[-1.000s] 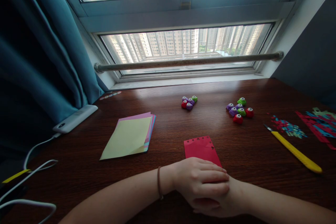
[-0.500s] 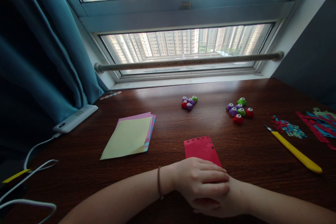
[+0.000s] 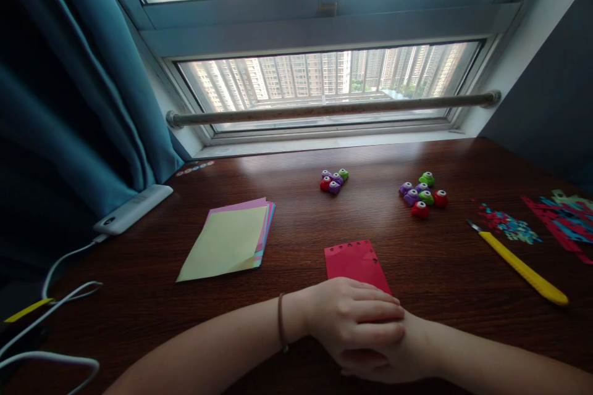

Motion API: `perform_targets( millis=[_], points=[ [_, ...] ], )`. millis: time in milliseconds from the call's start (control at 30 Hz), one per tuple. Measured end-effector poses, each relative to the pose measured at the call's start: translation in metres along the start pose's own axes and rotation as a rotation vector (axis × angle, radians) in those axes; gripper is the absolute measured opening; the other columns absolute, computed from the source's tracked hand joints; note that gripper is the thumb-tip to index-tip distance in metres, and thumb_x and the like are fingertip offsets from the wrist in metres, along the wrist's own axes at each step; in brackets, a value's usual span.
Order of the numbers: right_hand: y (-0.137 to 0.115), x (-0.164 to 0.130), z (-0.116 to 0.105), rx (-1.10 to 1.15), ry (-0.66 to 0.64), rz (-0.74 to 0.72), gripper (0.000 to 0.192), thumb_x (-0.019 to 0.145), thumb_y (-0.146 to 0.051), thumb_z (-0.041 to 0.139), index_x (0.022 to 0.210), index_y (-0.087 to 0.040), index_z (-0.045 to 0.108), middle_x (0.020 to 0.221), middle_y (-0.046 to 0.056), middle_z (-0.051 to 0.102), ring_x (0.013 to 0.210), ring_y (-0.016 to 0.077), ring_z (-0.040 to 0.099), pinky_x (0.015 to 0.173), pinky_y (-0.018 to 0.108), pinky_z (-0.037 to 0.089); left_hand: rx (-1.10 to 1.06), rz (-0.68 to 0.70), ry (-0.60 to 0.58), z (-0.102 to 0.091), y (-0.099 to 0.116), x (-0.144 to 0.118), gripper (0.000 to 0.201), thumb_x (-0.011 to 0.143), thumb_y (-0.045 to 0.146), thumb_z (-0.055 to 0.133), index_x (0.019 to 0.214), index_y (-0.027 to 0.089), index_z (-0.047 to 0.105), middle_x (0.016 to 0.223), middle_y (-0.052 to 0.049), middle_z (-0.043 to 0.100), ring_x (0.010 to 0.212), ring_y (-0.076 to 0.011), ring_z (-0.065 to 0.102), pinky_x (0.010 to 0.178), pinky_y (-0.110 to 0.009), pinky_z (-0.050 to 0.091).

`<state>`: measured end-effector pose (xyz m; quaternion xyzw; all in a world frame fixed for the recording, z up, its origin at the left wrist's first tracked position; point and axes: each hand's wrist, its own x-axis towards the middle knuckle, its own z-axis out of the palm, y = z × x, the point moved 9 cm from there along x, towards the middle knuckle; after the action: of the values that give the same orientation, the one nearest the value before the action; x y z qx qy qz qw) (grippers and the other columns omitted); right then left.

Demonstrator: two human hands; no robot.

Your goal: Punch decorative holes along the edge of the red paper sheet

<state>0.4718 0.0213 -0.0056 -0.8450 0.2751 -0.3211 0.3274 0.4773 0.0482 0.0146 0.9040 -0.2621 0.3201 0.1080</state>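
My left hand point(image 3: 356, 315) lies across the top of my right hand point(image 3: 393, 364), its fingers together and curled over it. A brown band circles my left wrist. Most of my right hand is covered, and its closed fingers hide whatever is beneath them. Just beyond both hands is a sheet of red paper point(image 3: 354, 265), with small shapes punched along its far and right edges. Its near part disappears under my hands.
Left of the hands lies a stack of coloured paper point(image 3: 227, 241). Small toy figures with eyes point(image 3: 333, 181) form one cluster, other toy figures point(image 3: 420, 197) another. At right are a yellow-handled craft knife point(image 3: 523, 265), paper confetti point(image 3: 509, 224), paper strips point(image 3: 567, 222); at left, a white device point(image 3: 134, 210).
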Motion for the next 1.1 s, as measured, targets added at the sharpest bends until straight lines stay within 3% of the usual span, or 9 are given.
perform_targets(
  millis=[233, 400, 633, 867, 1100],
  points=[
    [-0.003, 0.002, -0.003, 0.002, 0.028, 0.009, 0.027, 0.083, -0.029, 0.046, 0.1, -0.025, 0.067, 0.09, 0.01, 0.069, 0.097, 0.027, 0.061, 0.078, 0.035, 0.053, 0.028, -0.001, -0.088, 0.007, -0.001, -0.002, 0.043, 0.087, 0.043, 0.043, 0.105, 0.006, 0.056, 0.114, -0.013, 0.058, 0.114, -0.022, 0.049, 0.103, -0.029, 0.037],
    [-0.003, 0.001, -0.002, 0.024, 0.026, -0.013, 0.028, 0.084, -0.026, 0.046, 0.104, -0.023, 0.065, 0.092, 0.011, 0.069, 0.1, 0.0271, 0.059, 0.077, 0.035, 0.053, 0.017, -0.004, -0.064, 0.005, -0.001, -0.002, 0.048, 0.088, 0.049, 0.04, 0.103, 0.006, 0.057, 0.113, -0.014, 0.059, 0.113, -0.0224, 0.05, 0.103, -0.029, 0.037],
    [-0.006, 0.0, -0.001, -0.002, -0.015, -0.045, 0.038, 0.086, -0.022, 0.04, 0.121, -0.025, 0.056, 0.111, 0.012, 0.062, 0.107, 0.0288, 0.054, 0.095, 0.046, 0.039, 0.008, -0.008, -0.143, 0.01, -0.001, -0.002, 0.046, 0.085, 0.046, 0.047, 0.106, 0.006, 0.055, 0.114, -0.013, 0.059, 0.113, -0.0225, 0.051, 0.101, -0.03, 0.04],
    [0.001, 0.0, 0.001, 0.032, -0.044, 0.017, 0.031, 0.084, -0.025, 0.044, 0.108, -0.026, 0.064, 0.101, 0.011, 0.066, 0.104, 0.0294, 0.056, 0.083, 0.041, 0.05, 0.021, -0.005, -0.085, 0.006, -0.001, -0.002, 0.041, 0.088, 0.04, 0.04, 0.105, 0.006, 0.056, 0.113, -0.013, 0.058, 0.113, -0.0221, 0.05, 0.103, -0.029, 0.036],
    [0.004, -0.001, 0.004, 0.035, -0.028, 0.021, 0.031, 0.086, -0.028, 0.04, 0.105, -0.026, 0.065, 0.094, 0.011, 0.068, 0.099, 0.0274, 0.06, 0.081, 0.039, 0.052, -0.003, -0.006, -0.016, 0.001, 0.0, 0.0, 0.053, 0.086, 0.05, 0.038, 0.103, 0.004, 0.057, 0.111, -0.015, 0.058, 0.109, -0.0233, 0.052, 0.101, -0.03, 0.039]
  ],
)
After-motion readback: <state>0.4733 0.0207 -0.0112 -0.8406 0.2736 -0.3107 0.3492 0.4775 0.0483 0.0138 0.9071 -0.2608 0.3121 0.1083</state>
